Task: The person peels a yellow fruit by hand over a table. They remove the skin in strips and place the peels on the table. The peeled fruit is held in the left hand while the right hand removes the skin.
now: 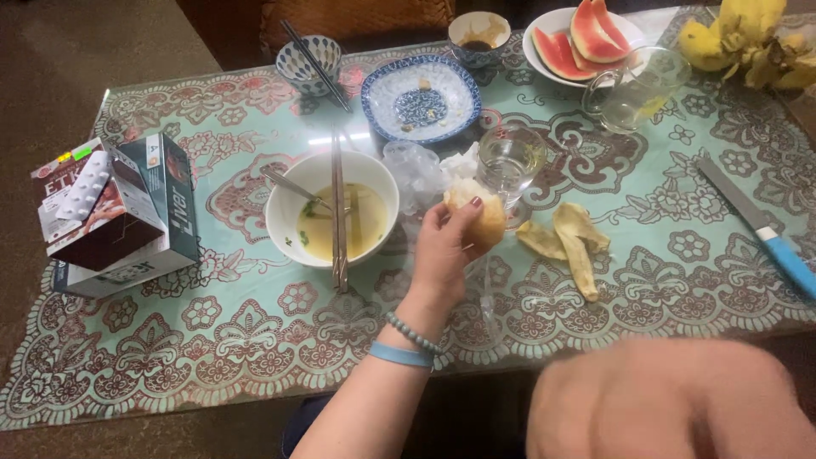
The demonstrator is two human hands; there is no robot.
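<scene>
Gripped in the left hand (444, 246), a bread roll (478, 214) is held above the table (646, 280), just right of a white soup bowl (285, 229) with chopsticks (337, 212) laid across it. Near a drinking glass (508, 163), banana peel (571, 242) is seen. Blurred at near right, the right hand (671, 404) is shown; its grip cannot be told.

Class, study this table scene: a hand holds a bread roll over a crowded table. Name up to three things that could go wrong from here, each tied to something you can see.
1. The left hand holds the bread roll close to the drinking glass; a bump might tip it.
2. Chopsticks lie loose across the soup bowl and could slide off.
3. The knife lies near the table edge, where the blurred right hand might knock it.
</scene>
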